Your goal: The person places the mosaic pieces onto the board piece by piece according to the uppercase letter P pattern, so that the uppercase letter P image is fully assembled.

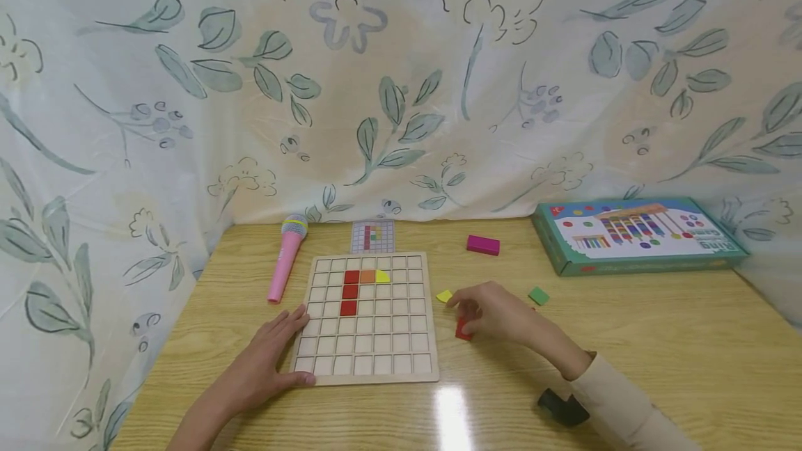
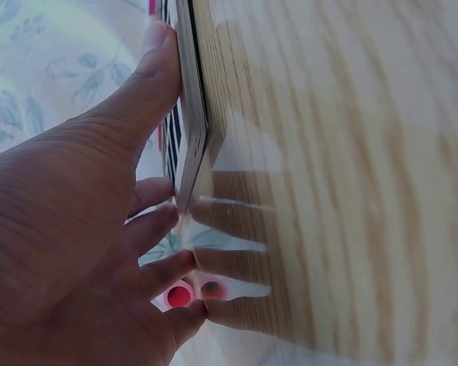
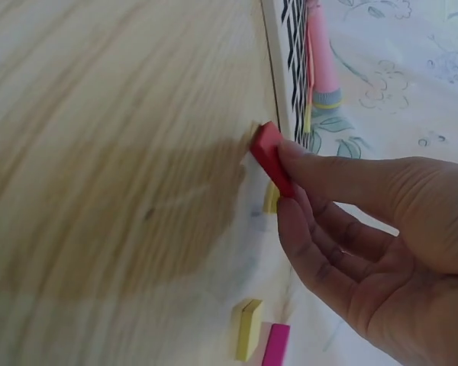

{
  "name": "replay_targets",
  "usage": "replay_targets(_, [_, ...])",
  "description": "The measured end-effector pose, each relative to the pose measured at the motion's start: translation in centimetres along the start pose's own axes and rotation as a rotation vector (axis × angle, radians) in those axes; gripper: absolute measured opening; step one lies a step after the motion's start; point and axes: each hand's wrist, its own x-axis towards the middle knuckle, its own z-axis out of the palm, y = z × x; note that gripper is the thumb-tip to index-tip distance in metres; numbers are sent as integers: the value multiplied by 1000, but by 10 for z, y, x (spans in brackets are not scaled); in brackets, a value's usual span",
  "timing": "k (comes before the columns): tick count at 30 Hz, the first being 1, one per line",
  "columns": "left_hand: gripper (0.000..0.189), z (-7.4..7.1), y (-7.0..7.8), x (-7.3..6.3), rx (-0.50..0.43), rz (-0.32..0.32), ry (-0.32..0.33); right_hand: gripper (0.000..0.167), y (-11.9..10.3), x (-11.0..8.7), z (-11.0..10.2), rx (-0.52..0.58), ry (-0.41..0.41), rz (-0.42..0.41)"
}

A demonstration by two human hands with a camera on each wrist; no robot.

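Observation:
A wooden grid board (image 1: 432, 339) lies on the table with red tiles (image 1: 349, 307), an orange tile (image 1: 367, 276) and a yellow quarter-round tile (image 1: 382, 277) in its cells. My left hand (image 1: 263, 360) rests at the board's left edge, thumb on the near-left corner and fingers extended. Right of the board, my right hand (image 1: 495, 312) pinches a red tile (image 3: 270, 156) between thumb and fingertip, tilted in the right wrist view. Near those fingertips lies a yellow tile (image 1: 444, 296). A green tile (image 1: 538, 296) sits to the hand's right.
Behind the board lies a printed pattern card (image 1: 373, 236). A pink microphone (image 1: 287, 256) is at the left, a magenta block (image 1: 483, 245) at the back. A green game box (image 1: 639, 236) stands back right, before a floral cloth (image 1: 401, 89).

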Motion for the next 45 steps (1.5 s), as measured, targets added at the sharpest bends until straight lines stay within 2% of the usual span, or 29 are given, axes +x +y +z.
replay_targets(4, [95,0,0,0,-1,1,0,34,-3,2,-1,24,-34,-10])
replay_targets(9, [95,-1,1,0,-1,7,5,35,-10,9,-1,-16,-43,-25])
replay_targets(17, [95,-1,0,-1,-3,2,5,32,-35,35,3,-54,-33,-36])
replay_targets(24, [95,-1,0,-1,-13,-16,-9,30,-50,63,18,-26,-27,-71])
replay_targets(34, [95,0,0,0,-1,-4,2,28,-71,98,42,46,-33,-149])
replay_targets(45, [94,0,0,0,6,1,12,23,-85,126,76,119,-5,-199])
